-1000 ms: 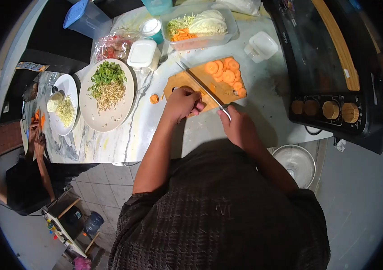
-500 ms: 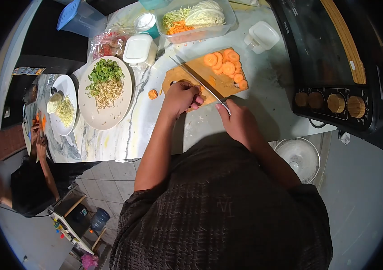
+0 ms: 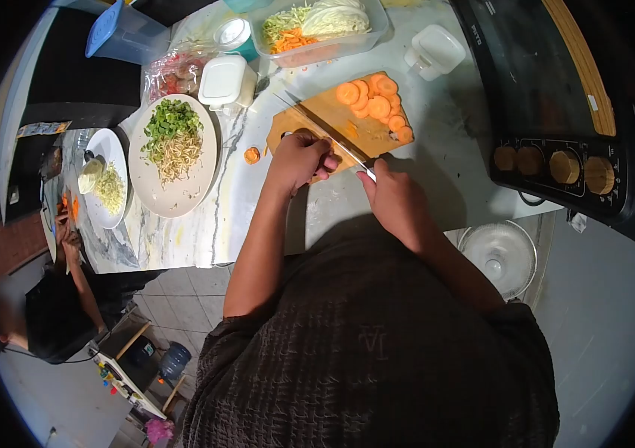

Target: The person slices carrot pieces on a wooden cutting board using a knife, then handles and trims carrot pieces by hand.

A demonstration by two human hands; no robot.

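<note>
My right hand (image 3: 398, 196) is closed around the handle of a kitchen knife (image 3: 334, 137), its blade slanting up and left across a wooden cutting board (image 3: 304, 119). My left hand (image 3: 301, 160) is closed, with curled fingers at the board's near-left part, right beside the blade. Whatever lies under those fingers is hidden. Round carrot slices (image 3: 378, 107) are heaped on the far right of the board, and small carrot bits (image 3: 352, 130) lie near the blade. Left of the board, a carrot end (image 3: 251, 155) rests on the marble counter.
Left are a plate (image 3: 155, 200) of bean sprouts and chopped greens and another plate (image 3: 110, 219) of shredded vegetable. Behind stand a white-lidded container (image 3: 225, 81), a tub (image 3: 326, 54) of cabbage and carrot, and an empty tub (image 3: 437, 51). An oven (image 3: 556, 97) stands right. Another person's hands (image 3: 67, 239) work far left.
The view has shifted slightly. The knife blade sits a little closer to my left fingers, and my right hand has moved slightly with it. The carrot slices stay heaped.
</note>
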